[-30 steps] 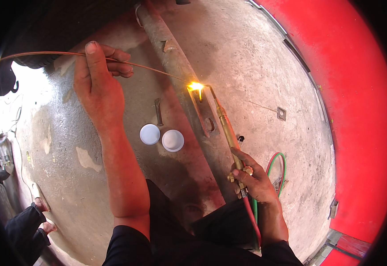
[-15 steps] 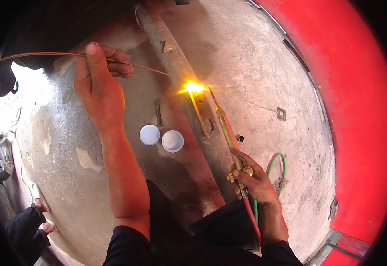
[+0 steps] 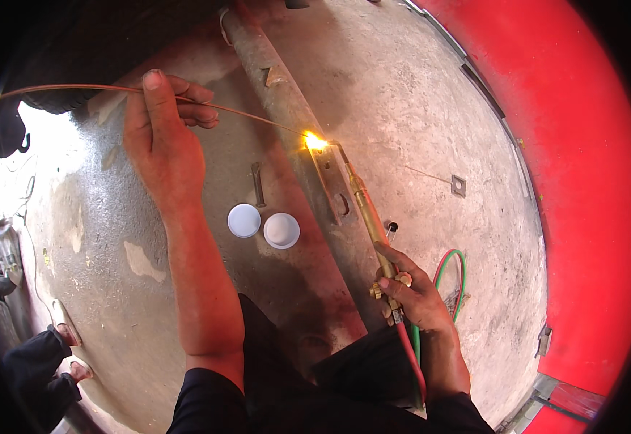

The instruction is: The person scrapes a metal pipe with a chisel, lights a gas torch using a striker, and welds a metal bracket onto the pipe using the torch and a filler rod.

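Note:
Between the thumb and fingers of my left hand (image 3: 165, 137) is a long thin copper-coloured filler rod (image 3: 247, 114), its tip reaching the bright flame. My right hand (image 3: 418, 295) is closed around a brass gas torch (image 3: 362, 199) by its valve knobs. The torch's bent nozzle points left, and the yellow glare at its end hides the heated spot. Under the flame lies a long metal pipe (image 3: 278, 92), with a slotted flat metal piece (image 3: 330, 189) along it. Red and green hoses (image 3: 411, 351) trail from the torch handle.
Left of the pipe, a white round lid (image 3: 244, 220) and a white tub (image 3: 281, 230) holding pale material stand beside a bolt (image 3: 258, 184). A square metal plate (image 3: 459, 186) lies at right, before a red surface (image 3: 576, 181). Another person's feet (image 3: 71, 351) show lower left.
The flame's glare has become smaller, so the torch's bent nozzle shows more clearly. My left hand has shifted very slightly right with the rod. My right hand stays nearly still.

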Demonstrator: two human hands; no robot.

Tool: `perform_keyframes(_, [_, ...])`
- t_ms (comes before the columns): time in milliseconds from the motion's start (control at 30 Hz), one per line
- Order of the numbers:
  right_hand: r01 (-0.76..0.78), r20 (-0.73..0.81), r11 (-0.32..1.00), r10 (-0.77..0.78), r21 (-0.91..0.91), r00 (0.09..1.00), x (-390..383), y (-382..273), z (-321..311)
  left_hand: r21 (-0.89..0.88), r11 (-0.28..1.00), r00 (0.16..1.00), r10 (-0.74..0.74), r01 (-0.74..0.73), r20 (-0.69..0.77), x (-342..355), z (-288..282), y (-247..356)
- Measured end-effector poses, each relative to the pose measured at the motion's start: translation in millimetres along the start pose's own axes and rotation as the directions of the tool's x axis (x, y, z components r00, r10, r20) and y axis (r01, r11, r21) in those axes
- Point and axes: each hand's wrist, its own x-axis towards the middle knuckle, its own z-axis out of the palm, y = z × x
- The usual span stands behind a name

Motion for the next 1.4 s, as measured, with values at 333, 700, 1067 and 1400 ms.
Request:
perform_keyframes(333, [-0.058, -0.011, 0.998, 0.058, 0.022, 0.998, -3.7, -2.9, -2.5, 0.011, 1.000, 1.000, -0.002, 0.002, -0.003, -0.1, -0.1, 2.2])
perform_keyframes(700, [-0.014, -0.012, 1.000, 0.014, 0.014, 1.000, -1.9, -3.4, -1.5, 0.025, 1.000, 1.000, 0.003, -0.003, -0.004, -0.4, 1.3, 3.3])
perform_keyframes(1067, [0.038, -0.003, 0.989, -0.037, 0.146, 0.999, -2.8, -5.9, 0.7, 0.008, 0.990, 0.978, 0.142, -0.143, -0.152, -0.5, -8.7, 28.1])
perform_keyframes(1400, [0.191, -0.124, 0.942, -0.163, 0.276, 0.979, 0.4, -3.3, -13.9, 0.382, 0.912, 0.949, -0.240, 0.149, 0.203, 4.0, -36.3, -2.6])
